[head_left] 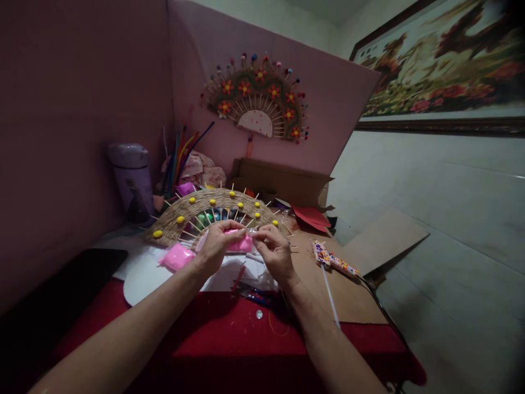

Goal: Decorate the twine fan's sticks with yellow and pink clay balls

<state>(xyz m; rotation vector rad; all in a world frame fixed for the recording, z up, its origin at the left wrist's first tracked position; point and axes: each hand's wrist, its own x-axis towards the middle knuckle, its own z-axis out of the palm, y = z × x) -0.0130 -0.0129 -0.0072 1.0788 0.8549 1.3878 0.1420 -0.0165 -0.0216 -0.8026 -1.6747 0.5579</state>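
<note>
A small clear bag of bright pink modelling clay (243,244) is between my two hands. My left hand (217,246) pinches its upper edge with thumb and fingertips. At its right end, my right hand (274,250) pinches the clear plastic (251,233). Just behind them stands a half-round fan (200,196) wound with twine, with wooden sticks poking out and yellow dots on its band. My hands hide part of its lower middle. Another pink packet (178,256) lies left of my left forearm.
Dark-handled scissors (256,295) lie below my hands on the red cloth (197,328). A patterned glue gun (332,258) rests on cardboard at right. A purple bottle (132,183) stands back left. A finished-looking flowered fan (262,90) hangs on the pink board behind.
</note>
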